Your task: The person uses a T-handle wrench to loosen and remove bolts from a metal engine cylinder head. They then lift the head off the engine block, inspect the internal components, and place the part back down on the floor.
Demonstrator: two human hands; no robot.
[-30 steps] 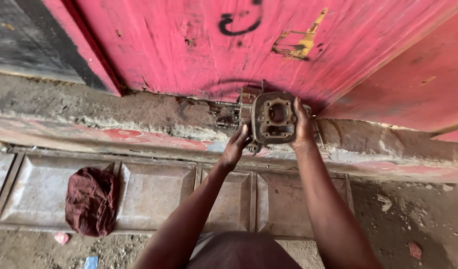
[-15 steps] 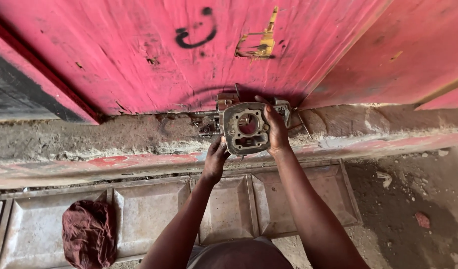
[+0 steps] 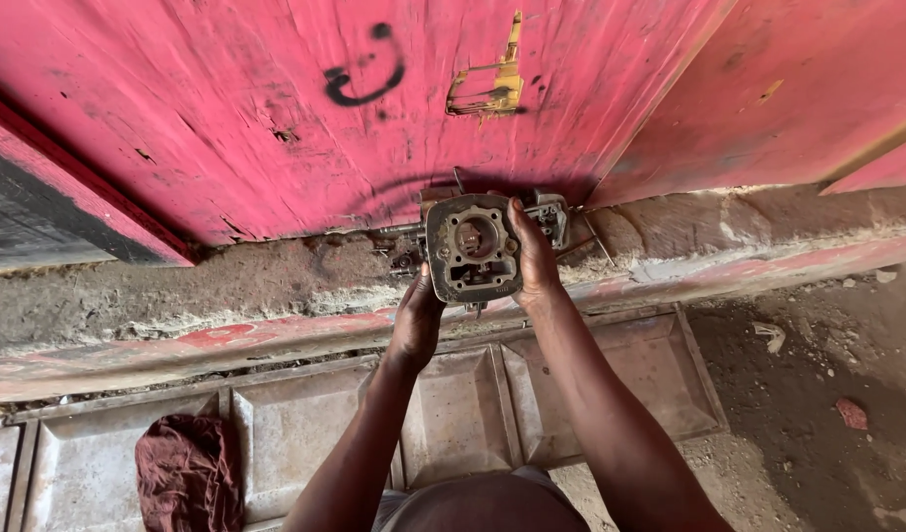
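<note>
A grimy grey metal engine part [image 3: 473,246], flat-faced with a round bore and several bolt holes, rests on a worn concrete ledge [image 3: 226,286] at the foot of a red wooden door [image 3: 276,99]. My left hand [image 3: 417,317] grips its lower left edge. My right hand [image 3: 536,261] wraps its right side, thumb on the face. Smaller metal fittings [image 3: 551,215] stick out behind the part.
A dark red rag [image 3: 187,473] lies on a panelled metal sheet [image 3: 305,433] on the ground below the ledge. Dirt floor with small debris [image 3: 808,394] spreads to the right. A dark opening [image 3: 30,217] shows at left.
The view has drifted, so the part and both hands sit a little higher in frame. Both hands keep their hold on the part.
</note>
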